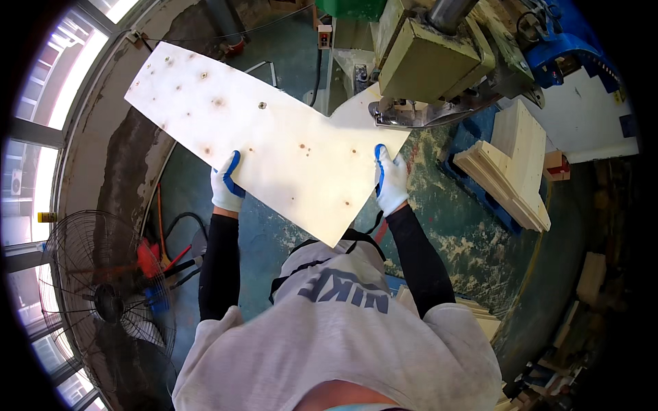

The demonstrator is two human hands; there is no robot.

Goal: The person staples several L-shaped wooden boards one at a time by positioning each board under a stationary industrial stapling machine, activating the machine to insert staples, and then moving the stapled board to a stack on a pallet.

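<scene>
A large L-shaped pale wooden panel with dark knots is held out flat before me. My left hand, in a white glove with blue facing, grips its near left edge with the thumb on top. My right hand, gloved alike, grips its right edge, thumb on top. The panel's short upper right arm lies at the metal work head of a green machine, partly under it. Whether the blade there touches the wood, I cannot tell.
Cut wooden panels lie stacked on a blue pallet at the right. More boards lie behind my right arm. A wire-caged fan stands at the lower left, near windows. A blue machine part is at the upper right.
</scene>
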